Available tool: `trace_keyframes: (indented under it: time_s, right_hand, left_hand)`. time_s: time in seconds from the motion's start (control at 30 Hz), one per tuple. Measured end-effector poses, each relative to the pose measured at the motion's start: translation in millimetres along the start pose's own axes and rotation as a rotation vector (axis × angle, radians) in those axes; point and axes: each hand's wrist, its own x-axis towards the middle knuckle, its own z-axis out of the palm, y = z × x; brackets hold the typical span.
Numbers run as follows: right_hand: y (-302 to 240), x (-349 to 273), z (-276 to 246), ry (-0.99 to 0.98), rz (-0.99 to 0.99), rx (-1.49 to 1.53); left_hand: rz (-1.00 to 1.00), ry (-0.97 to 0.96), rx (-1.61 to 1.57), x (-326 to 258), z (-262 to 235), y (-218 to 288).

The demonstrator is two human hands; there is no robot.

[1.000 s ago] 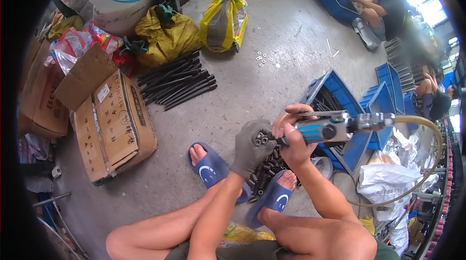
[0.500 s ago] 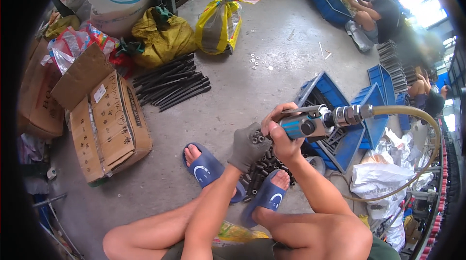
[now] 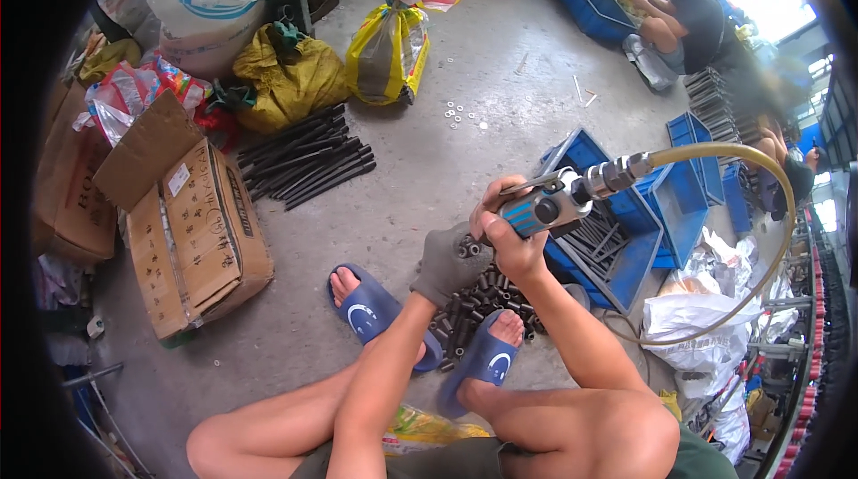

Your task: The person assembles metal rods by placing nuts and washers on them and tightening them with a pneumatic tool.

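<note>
Two hands are meeting just above the person's feet; the left hand [image 3: 444, 266], wearing a grey glove, is curling closed around a small dark metal fitting [image 3: 468, 248], while the bare right hand [image 3: 508, 231] is gripping a blue-and-silver pneumatic tool [image 3: 547, 207] with its fingers wrapped tight round the body; the tool's nose is pressing against the fitting, so the two hands are touching; a yellowish air hose [image 3: 770, 211] is running from the tool's far end and looping away to the right of the right hand; directly below the hands a pile of short dark metal sleeves [image 3: 474, 309] is lying on the concrete floor [image 3: 429, 166] between two blue slippers [image 3: 371, 314]; just beyond the right hand, blue plastic crates [image 3: 626, 247] are holding dark rods; well to the left of the left hand an open cardboard box [image 3: 192, 229] is sitting, with a bundle of black bars [image 3: 308, 157] beyond it; far off past the right hand another person [image 3: 693, 10] is sitting by more crates.
</note>
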Motion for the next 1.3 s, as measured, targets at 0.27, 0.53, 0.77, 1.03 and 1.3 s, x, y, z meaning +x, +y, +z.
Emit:
trace_keyframes:
  time_s: [0.27, 0.53, 0.77, 1.03, 1.3]
  right_hand:
    - [-9.4, -1.0, 0.0, 0.065, 0.009, 0.033]
    - [-24.0, -12.9, -7.4, 0.18, -0.053, 0.232]
    - [-8.4, -21.5, -7.1, 0.176, -0.049, 0.229]
    - [-10.2, -21.2, -7.3, 0.036, -0.085, 0.118]
    - [-13.4, -17.5, -2.2, -0.073, -0.045, 0.007]
  left_hand:
    - [-0.04, -0.006, -0.035, -1.6, 2.4, 1.0]
    - [-0.087, -0.063, 0.089, -12.7, -3.2, 3.8]
    - [-0.138, -0.063, 0.069, -18.0, 1.1, 1.9]
    - [-0.15, -0.084, -0.062, -16.3, 3.2, -0.9]
    - [-0.183, -0.089, -0.106, -9.1, 2.5, 6.2]
